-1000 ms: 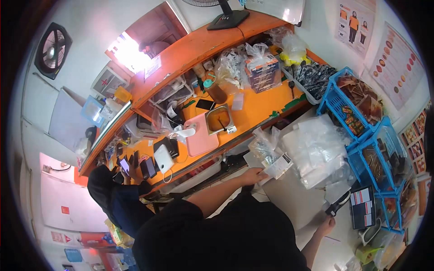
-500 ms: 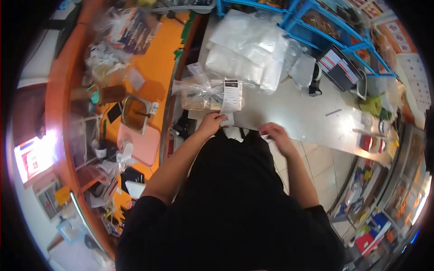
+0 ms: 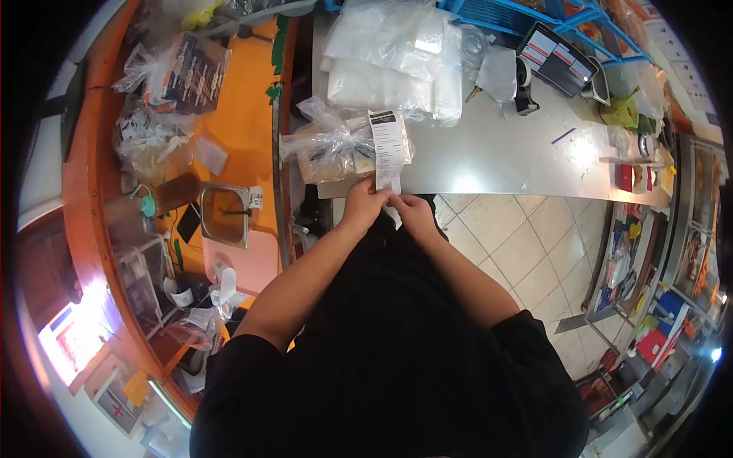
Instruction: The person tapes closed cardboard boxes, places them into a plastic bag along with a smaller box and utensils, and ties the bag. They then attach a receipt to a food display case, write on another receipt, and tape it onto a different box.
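A long white printed receipt (image 3: 388, 149) lies over a tied clear plastic bag (image 3: 327, 145) of packed food at the near edge of the steel counter (image 3: 504, 156). My left hand (image 3: 363, 203) pinches the lower end of the receipt. My right hand (image 3: 414, 209) meets it from the right and grips the same lower end. Both hands are together just below the counter edge, in front of my black shirt.
A stack of clear plastic bags (image 3: 389, 57) lies behind the food bag. A tape dispenser (image 3: 524, 91), a small screen (image 3: 556, 52) and blue baskets (image 3: 496, 11) stand at the back. An orange counter (image 3: 237, 130) with a steel sauce pan (image 3: 223, 214) runs along the left.
The view has swung from the orange counter onto the steel one. My right hand has come in from the right edge and now joins my left hand on the receipt's lower end.
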The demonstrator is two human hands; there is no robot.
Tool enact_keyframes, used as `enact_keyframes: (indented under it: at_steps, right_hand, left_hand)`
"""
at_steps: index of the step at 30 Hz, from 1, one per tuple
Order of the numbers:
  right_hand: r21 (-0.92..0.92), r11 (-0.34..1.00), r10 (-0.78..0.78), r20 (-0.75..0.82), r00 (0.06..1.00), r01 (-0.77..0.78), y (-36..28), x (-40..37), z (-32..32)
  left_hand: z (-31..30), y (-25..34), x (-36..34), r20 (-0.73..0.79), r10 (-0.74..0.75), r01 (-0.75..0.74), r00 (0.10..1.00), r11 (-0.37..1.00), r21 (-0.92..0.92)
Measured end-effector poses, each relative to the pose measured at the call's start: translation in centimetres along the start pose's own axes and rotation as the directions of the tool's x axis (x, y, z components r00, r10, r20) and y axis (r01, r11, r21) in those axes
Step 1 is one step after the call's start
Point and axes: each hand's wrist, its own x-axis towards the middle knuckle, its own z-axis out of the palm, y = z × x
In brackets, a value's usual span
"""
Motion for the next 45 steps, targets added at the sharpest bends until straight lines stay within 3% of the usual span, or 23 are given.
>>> enact_keyframes:
  at_steps: [2, 3, 4, 5, 6, 7, 8, 10, 11, 13, 14, 16, 19, 26, 28, 33, 37, 39, 40, 41, 42, 44, 45]
  right_hand:
    - [0.055, 0.994, -0.101, 0.082, 0.992, 0.097, 0.9, 0.3, -0.1]
    - [0.064, 0.992, -0.113, 0.073, 0.991, 0.108, 0.8, 0.2, -0.3]
    - [0.096, 0.994, -0.059, 0.115, 0.992, 0.048, 0.6, 0.2, -0.5]
    - [0.121, 0.993, -0.006, 0.158, 0.987, -0.014, 0.5, 0.1, -0.8]
    - [0.122, 0.993, -0.015, 0.148, 0.989, -0.003, 0.5, 0.1, -0.9]
    - [0.161, 0.986, 0.022, 0.180, 0.983, -0.052, 0.6, 0.1, -1.1]
    - [0.196, 0.976, 0.056, 0.219, 0.974, -0.100, 0.5, 0.1, -1.1]
    - [0.240, 0.967, 0.034, 0.231, 0.972, -0.091, 0.1, 0.0, -0.7]
    - [0.257, 0.959, 0.063, 0.216, 0.974, -0.119, 0.2, 0.4, -0.4]
    - [0.271, 0.952, 0.084, 0.204, 0.975, -0.139, 0.6, 1.5, 0.1]
    - [0.284, 0.951, 0.057, 0.230, 0.971, -0.123, 0.9, 2.4, 0.1]
    - [0.295, 0.949, 0.034, 0.257, 0.966, -0.112, 0.3, 3.4, 0.2]
    - [0.159, 0.987, 0.010, 0.180, 0.984, -0.039, -2.7, 4.1, 1.4]
    - [0.183, 0.982, 0.052, -0.035, 0.998, -0.045, -5.1, 7.5, 3.7]
    - [0.227, 0.972, 0.074, -0.053, 0.996, -0.060, -5.8, 7.5, 3.8]
    - [0.495, 0.860, 0.125, 0.026, 0.992, -0.121, -4.3, 9.0, 3.9]
    - [0.483, 0.859, 0.153, 0.075, 0.985, -0.170, -4.2, 10.5, 3.1]
    - [0.551, 0.708, 0.217, 0.425, 0.879, -0.441, -3.2, 11.0, 1.9]
    - [0.543, 0.708, 0.221, 0.436, 0.872, -0.451, -2.8, 10.6, 0.7]
    - [0.185, 0.907, 0.219, 0.557, 0.801, -0.377, -3.3, 9.0, -0.9]
    - [-0.184, 0.965, 0.260, 0.657, 0.708, -0.185, -4.1, 7.5, -2.6]
    - [-0.488, 0.864, 0.319, 0.721, 0.616, 0.124, -7.3, 5.6, -6.2]
    - [-0.471, 0.855, 0.226, 0.714, 0.662, 0.216, -7.9, 5.0, -7.8]
  left_hand:
    - [-0.6, 1.5, -1.4, -0.028, 0.050, -0.049, 0.998, 0.999, 0.024]
    - [-0.8, 5.8, -4.5, -0.001, 0.134, -0.124, 0.991, 0.919, 0.375]
    - [-1.2, 9.5, -6.8, 0.052, 0.206, -0.187, 0.977, 0.715, 0.674]
    - [-1.9, 11.7, -7.8, 0.062, 0.217, -0.201, 0.974, 0.709, 0.676]
    - [-2.8, 13.4, -8.6, 0.186, 0.478, -0.387, 0.858, 0.365, 0.847]
    - [-3.1, 14.7, -9.2, 0.366, 0.643, -0.442, 0.672, -0.048, 0.896]
    - [-2.7, 16.0, -8.8, 0.361, 0.653, -0.440, 0.666, -0.047, 0.897]
    - [-2.4, 18.8, -5.9, 0.449, 0.588, -0.315, 0.673, -0.321, 0.893]
    - [-3.0, 18.5, -4.2, 0.446, 0.594, -0.307, 0.669, -0.326, 0.894]
    - [-4.3, 16.8, -0.3, 0.409, 0.452, -0.230, 0.793, -0.400, 0.887]
    - [-4.7, 17.7, 0.6, 0.408, 0.459, -0.227, 0.789, -0.400, 0.888]
    - [-5.4, 19.9, 1.4, 0.376, 0.264, -0.367, 0.888, -0.083, 0.926]
    - [-5.3, 23.8, 0.8, 0.373, 0.121, -0.379, 0.920, 0.031, 0.925]
    - [-7.6, 23.5, 5.2, 0.472, 0.136, -0.485, 0.871, 0.091, 0.870]
    - [-7.0, 25.3, 4.9, 0.419, 0.015, -0.415, 0.908, 0.162, 0.895]
    - [-7.5, 25.9, 6.8, 0.423, -0.044, -0.405, 0.905, 0.212, 0.889]
    - [-7.7, 25.4, 7.4, 0.447, -0.038, -0.428, 0.894, 0.229, 0.874]
    - [-7.5, 25.4, 7.1, 0.445, 0.000, -0.432, 0.895, 0.244, 0.868]
    - [-7.5, 25.3, 6.7, 0.447, 0.040, -0.442, 0.894, 0.253, 0.861]
    - [-7.1, 25.1, 6.0, 0.433, 0.033, -0.427, 0.901, 0.257, 0.867]
    - [-6.5, 24.9, 5.1, 0.402, 0.056, -0.404, 0.914, 0.229, 0.886]
    - [-6.4, 23.7, 3.9, 0.337, 0.105, -0.353, 0.935, 0.214, 0.911]
    - [-6.9, 21.2, 3.7, 0.357, 0.270, -0.402, 0.894, 0.134, 0.906]
